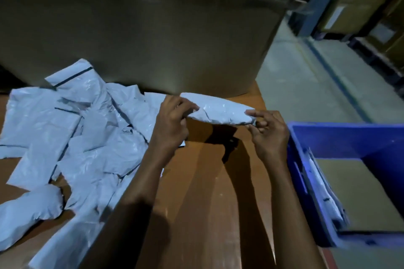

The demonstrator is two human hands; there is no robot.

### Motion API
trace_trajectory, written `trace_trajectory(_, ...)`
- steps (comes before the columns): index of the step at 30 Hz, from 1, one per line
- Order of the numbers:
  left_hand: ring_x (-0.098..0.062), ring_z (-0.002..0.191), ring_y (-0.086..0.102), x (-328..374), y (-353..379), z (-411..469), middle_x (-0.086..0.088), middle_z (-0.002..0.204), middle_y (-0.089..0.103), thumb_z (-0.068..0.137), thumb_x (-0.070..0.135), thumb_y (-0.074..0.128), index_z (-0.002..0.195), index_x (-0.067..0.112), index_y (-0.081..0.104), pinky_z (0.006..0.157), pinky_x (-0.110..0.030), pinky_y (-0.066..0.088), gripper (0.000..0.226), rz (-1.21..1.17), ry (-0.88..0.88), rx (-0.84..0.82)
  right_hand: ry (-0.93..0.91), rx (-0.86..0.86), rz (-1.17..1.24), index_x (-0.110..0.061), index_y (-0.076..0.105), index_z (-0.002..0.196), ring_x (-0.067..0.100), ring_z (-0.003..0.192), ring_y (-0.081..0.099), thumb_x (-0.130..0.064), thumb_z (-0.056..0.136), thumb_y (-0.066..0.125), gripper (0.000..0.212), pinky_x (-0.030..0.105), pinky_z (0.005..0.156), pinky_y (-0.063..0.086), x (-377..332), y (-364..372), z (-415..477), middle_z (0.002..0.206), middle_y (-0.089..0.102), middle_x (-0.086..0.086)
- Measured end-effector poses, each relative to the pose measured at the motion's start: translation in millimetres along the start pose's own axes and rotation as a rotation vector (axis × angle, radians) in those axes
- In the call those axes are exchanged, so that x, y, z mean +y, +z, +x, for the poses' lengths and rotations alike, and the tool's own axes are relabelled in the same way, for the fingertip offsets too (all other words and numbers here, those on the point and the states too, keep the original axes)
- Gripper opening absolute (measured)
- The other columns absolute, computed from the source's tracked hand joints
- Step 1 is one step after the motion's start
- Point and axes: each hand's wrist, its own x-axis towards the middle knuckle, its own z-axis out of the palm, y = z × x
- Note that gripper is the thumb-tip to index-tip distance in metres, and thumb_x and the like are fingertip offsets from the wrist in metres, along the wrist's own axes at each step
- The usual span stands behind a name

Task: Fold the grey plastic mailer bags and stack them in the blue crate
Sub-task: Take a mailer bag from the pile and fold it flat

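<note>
Table (203,181): two hands (172,124) (269,135), one raised mailer (223,111)

Mailer bags (87,137) on wooden table (207,181)

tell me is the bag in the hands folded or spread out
Folded: the bag is a narrow creased strip, its ends pinched by the left hand and right hand.

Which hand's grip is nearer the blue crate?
Right. The right grip pinches one end of the mailer bag beside the blue crate; the left grip holds the other end, farther away over the table.
</note>
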Motion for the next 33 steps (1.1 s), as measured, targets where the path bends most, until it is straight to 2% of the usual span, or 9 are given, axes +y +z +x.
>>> trace_trajectory(10,-0.026,0.1,0.061,68.9,24.2,-121.4,-0.009,0.106,0.07,0.07,-0.028,0.063,0.097,0.007,0.078,0.082,-0.024,0.043,0.047,-0.025,0.037,-0.032,0.213,0.003,0.014,-0.038,0.072,0.105,-0.003,0.081,0.067,0.012,0.077,0.079,0.058,0.01,0.073,0.052,39.5,-81.4,-103.3,0.111,0.06,-0.014)
trace_trajectory(15,-0.02,0.109,0.056,70.0,23.8,-175.7,-0.001,0.116,0.067,0.065,-0.029,0.06,0.101,0.016,0.077,0.083,-0.032,0.052,0.06,-0.118,-0.049,-0.149,0.316,-0.193,-0.058,-0.038,0.067,0.116,-0.002,0.09,0.066,0.015,0.076,0.078,0.067,0.03,0.086,0.061,52.9,-91.4,-142.5,0.119,0.057,-0.003)
trace_trajectory(18,-0.018,0.113,0.054,89.7,6.1,-172.8,0.01,0.122,0.066,0.075,-0.019,0.062,0.109,0.026,0.076,0.088,-0.013,0.044,0.057,-0.22,-0.188,-0.152,0.175,-0.205,-0.268,-0.035,0.066,0.128,0.019,0.123,0.053,0.001,0.08,0.079,0.061,0.041,0.1,0.052,42.8,-92.9,-147.1,0.128,0.051,-0.003)
trace_trajectory(20,-0.017,0.117,0.056,102.4,-0.7,-154.7,0.008,0.122,0.068,0.088,-0.004,0.068,0.115,0.023,0.075,0.092,-0.002,0.035,0.039,-0.259,-0.208,-0.115,0.035,-0.116,-0.325,-0.026,0.066,0.128,0.021,0.127,0.047,-0.008,0.086,0.073,0.046,0.036,0.099,0.044,24.3,-88.8,-143.2,0.13,0.054,0.0)
trace_trajectory(22,-0.016,0.126,0.055,108.6,6.0,-137.7,0.005,0.13,0.067,0.101,0.016,0.063,0.126,0.021,0.07,0.101,-0.006,0.034,0.027,-0.289,-0.244,-0.15,-0.036,-0.094,-0.322,-0.019,0.065,0.13,0.02,0.126,0.048,-0.018,0.097,0.065,0.034,0.033,0.099,0.041,4.3,-75.9,-135.6,0.134,0.057,0.002)
trace_trajectory(24,-0.014,0.142,0.043,107.3,25.2,-128.8,0.003,0.149,0.056,0.109,0.035,0.048,0.143,0.024,0.058,0.118,-0.025,0.032,0.037,-0.237,-0.312,-0.289,-0.077,-0.162,-0.354,-0.015,0.064,0.134,0.022,0.131,0.049,-0.022,0.103,0.058,0.033,0.037,0.106,0.042,-2.4,-54.8,-123.7,0.142,0.058,0.005)
trace_trajectory(26,-0.012,0.155,0.02,100.9,46.0,-127.1,0.005,0.165,0.035,0.111,0.047,0.031,0.156,0.027,0.041,0.128,-0.038,0.017,0.05,-0.148,-0.307,-0.424,-0.075,-0.257,-0.455,-0.013,0.061,0.14,0.026,0.14,0.046,-0.025,0.107,0.051,0.037,0.039,0.117,0.032,5.1,-31.6,-113.1,0.15,0.054,0.008)
trace_trajectory(30,-0.007,0.157,-0.013,91.6,65.6,-138.6,0.007,0.172,0.001,0.109,0.05,0.015,0.165,0.022,0.012,0.129,-0.035,-0.001,0.063,-0.043,-0.214,-0.566,-0.011,-0.407,-0.658,-0.016,0.041,0.156,0.03,0.157,0.019,-0.051,0.104,0.01,0.07,0.052,0.126,0.009,36.4,-10.0,-122.2,0.165,0.034,0.008)
trace_trajectory(33,-0.013,0.158,-0.014,94.1,68.1,-157.4,0.003,0.173,-0.003,0.11,0.044,0.013,0.165,0.018,0.006,0.13,-0.038,-0.001,0.062,0.067,-0.141,-0.539,-0.064,-0.328,-0.681,-0.022,0.031,0.162,0.028,0.16,0.004,-0.054,0.106,0.014,0.066,0.054,0.128,0.005,53.7,-6.5,-142.2,0.171,0.021,0.005)
